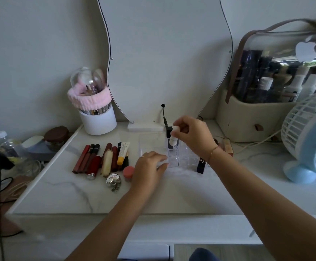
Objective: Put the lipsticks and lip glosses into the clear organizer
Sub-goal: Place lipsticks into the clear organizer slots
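The clear organizer (183, 157) stands mid-table. My right hand (192, 136) holds a small white tube (173, 137) upright over a back compartment, its lower end dipping into the organizer beside a black lipstick (169, 133) standing there. My left hand (150, 166) rests on the organizer's front left corner, fingers spread flat. Several red and dark lip glosses (89, 159) lie in a row to the left, along with a cream tube (106, 162), a white and yellow tube (123, 152) and a round pink pot (128, 173). A dark lipstick (201, 165) stands at the organizer's right.
A white brush holder with a pink headband (95, 113) stands back left, a mirror (162, 53) behind the organizer. A cosmetics bag (266, 95) and a blue fan (311, 140) fill the right. A silver ornament (113, 180) lies near the lip glosses. Cables and a bottle (6, 146) sit far left.
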Demonstrator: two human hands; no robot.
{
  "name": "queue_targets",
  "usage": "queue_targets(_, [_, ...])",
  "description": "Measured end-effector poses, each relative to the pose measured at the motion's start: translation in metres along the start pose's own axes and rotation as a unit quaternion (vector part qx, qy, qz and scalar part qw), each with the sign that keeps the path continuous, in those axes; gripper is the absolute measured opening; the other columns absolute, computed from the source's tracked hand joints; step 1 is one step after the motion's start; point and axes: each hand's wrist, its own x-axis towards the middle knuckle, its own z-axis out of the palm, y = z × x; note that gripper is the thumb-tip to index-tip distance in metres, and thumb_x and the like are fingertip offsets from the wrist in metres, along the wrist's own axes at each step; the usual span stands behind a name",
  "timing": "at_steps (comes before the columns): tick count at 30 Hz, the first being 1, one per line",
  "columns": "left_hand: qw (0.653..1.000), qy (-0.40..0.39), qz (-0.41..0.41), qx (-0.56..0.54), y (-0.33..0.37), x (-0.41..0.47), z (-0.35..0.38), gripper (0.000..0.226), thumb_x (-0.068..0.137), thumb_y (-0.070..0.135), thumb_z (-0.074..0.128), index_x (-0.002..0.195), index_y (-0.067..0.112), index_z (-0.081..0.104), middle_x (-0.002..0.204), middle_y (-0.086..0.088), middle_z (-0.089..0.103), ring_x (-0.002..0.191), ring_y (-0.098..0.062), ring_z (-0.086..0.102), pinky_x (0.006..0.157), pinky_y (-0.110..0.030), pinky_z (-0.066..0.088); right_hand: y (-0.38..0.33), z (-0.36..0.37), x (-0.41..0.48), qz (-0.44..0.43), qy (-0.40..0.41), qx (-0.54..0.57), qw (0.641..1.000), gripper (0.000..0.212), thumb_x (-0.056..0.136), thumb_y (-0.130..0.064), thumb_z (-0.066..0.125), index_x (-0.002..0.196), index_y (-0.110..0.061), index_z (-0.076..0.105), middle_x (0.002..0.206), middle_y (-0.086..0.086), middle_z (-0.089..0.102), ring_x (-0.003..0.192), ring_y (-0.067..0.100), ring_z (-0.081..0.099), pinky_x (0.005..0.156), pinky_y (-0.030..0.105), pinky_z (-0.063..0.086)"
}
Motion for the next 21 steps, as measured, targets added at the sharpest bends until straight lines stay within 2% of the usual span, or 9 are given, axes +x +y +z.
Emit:
queue_targets(2, [1.000, 0.000, 0.010, 0.010, 0.000, -0.001, 0.002, 0.020, 0.081, 0.013, 0.068, 0.101, 0.013, 0.071, 0.098, -0.006, 0.069, 0.094, -0.022, 0.060, 0.078, -0.024, 0.039, 0.001, 0.004, -0.001, -0.022, -0.018, -0.030, 0.999, 0.017, 0.087, -0.018, 0.067, 0.101, -0.010, 0.070, 0.090, 0.005, 0.072, 0.083, 0.019, 0.067, 0.081, 0.031, 0.057])
queue_targets(7, [1.000, 0.013, 0.018, 0.007, 0.000, -0.002, 0.003, 0.017, 0.082, 0.012, 0.066, 0.097, 0.014, 0.072, 0.091, -0.005, 0.070, 0.089, -0.022, 0.060, 0.075, -0.027, 0.041, 0.007, 0.015, -0.004, -0.034, -0.053, -0.070, 0.996, 0.018, 0.086, -0.017, 0.066, 0.101, -0.008, 0.069, 0.094, 0.007, 0.070, 0.084, 0.021, 0.064, 0.082, 0.038, 0.054])
queue_targets(12, [1.000, 0.006, 0.019, 0.000, 0.000, -0.003, 0.002, 0.017, 0.082, 0.016, 0.067, 0.099, 0.015, 0.072, 0.091, -0.004, 0.070, 0.088, -0.022, 0.060, 0.078, -0.032, 0.045, 0.009, 0.020, -0.006, -0.031, -0.030, -0.080, 0.996, 0.018, 0.086, -0.016, 0.066, 0.102, -0.007, 0.070, 0.098, 0.009, 0.065, 0.083, 0.022, 0.061, 0.082, 0.036, 0.053])
queue_targets(17, [1.000, 0.007, 0.020, 0.000, 0.000, -0.004, 0.001, 0.017, 0.082, 0.018, 0.067, 0.099, 0.015, 0.071, 0.092, -0.003, 0.070, 0.089, -0.019, 0.060, 0.079, -0.030, 0.044, 0.008, 0.010, -0.012, -0.013, -0.008, -0.066, 0.998, 0.030, 0.085, -0.022, 0.071, 0.111, -0.009, 0.067, 0.100, 0.007, 0.065, 0.084, 0.020, 0.063, 0.081, 0.028, 0.052])
queue_targets(21, [1.000, 0.011, 0.017, -0.005, 0.001, -0.005, 0.000, 0.015, 0.081, 0.018, 0.068, 0.096, 0.016, 0.071, 0.088, -0.002, 0.069, 0.086, -0.018, 0.060, 0.077, -0.029, 0.044, 0.035, -0.026, -0.023, 0.044, 0.024, -0.039, 0.998, 0.040, 0.080, -0.027, 0.074, 0.116, -0.014, 0.065, 0.104, 0.001, 0.065, 0.092, 0.016, 0.061, 0.089, 0.032, 0.054])
